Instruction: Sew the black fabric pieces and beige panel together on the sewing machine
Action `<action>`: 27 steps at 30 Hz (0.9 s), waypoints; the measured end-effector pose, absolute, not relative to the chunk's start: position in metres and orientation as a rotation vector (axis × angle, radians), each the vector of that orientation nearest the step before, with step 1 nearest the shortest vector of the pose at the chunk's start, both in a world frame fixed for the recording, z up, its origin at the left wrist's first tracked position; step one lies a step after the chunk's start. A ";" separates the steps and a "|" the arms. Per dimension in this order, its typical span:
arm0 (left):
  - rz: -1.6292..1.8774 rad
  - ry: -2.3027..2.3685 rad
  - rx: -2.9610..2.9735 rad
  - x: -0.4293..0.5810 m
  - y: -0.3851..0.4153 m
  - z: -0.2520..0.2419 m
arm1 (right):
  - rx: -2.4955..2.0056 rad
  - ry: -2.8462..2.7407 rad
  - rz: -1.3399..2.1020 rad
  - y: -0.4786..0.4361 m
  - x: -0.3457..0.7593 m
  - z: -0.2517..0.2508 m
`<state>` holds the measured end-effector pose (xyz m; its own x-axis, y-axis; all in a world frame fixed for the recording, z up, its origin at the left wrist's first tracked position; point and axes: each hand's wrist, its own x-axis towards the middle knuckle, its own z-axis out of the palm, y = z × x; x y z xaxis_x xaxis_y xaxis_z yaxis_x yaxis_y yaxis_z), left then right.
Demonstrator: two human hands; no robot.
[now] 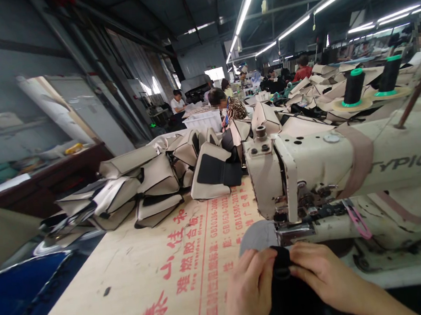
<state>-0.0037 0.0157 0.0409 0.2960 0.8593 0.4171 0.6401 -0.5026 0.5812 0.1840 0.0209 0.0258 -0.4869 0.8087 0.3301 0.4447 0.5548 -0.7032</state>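
My left hand [249, 289] and my right hand [322, 273] rest side by side at the bottom centre. Both press their fingers on a piece of black fabric [282, 270], pinching it just in front of the needle area of a cream sewing machine [347, 168]. A grey round piece [258, 235] lies under the machine head beside the fabric. The black fabric runs down out of view between my wrists.
A pile of beige and black sewn covers [153, 181] lies at the far end of the plywood table [162, 268] with red printing. Black thread cones [353, 87] stand behind the machine. Several other people sit at stations in the background. Blue material [17, 288] lies at the left.
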 end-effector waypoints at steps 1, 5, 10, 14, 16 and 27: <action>0.947 1.299 2.322 -0.005 0.016 0.044 | -1.008 -2.140 0.736 0.021 0.185 0.025; 0.699 1.159 2.463 -0.015 0.012 0.062 | -1.038 -2.174 0.765 0.019 0.186 0.024; 0.575 1.133 2.453 -0.018 0.010 0.070 | -1.077 -2.201 0.746 0.018 0.184 0.020; 0.516 1.133 2.372 -0.014 0.016 0.071 | -1.152 -2.116 0.765 0.023 0.184 0.018; 0.471 1.109 2.323 -0.015 0.020 0.072 | -1.209 -2.060 0.767 0.025 0.183 0.020; 0.665 1.168 2.010 -0.018 0.027 0.057 | -1.019 -2.405 0.482 0.029 0.184 0.012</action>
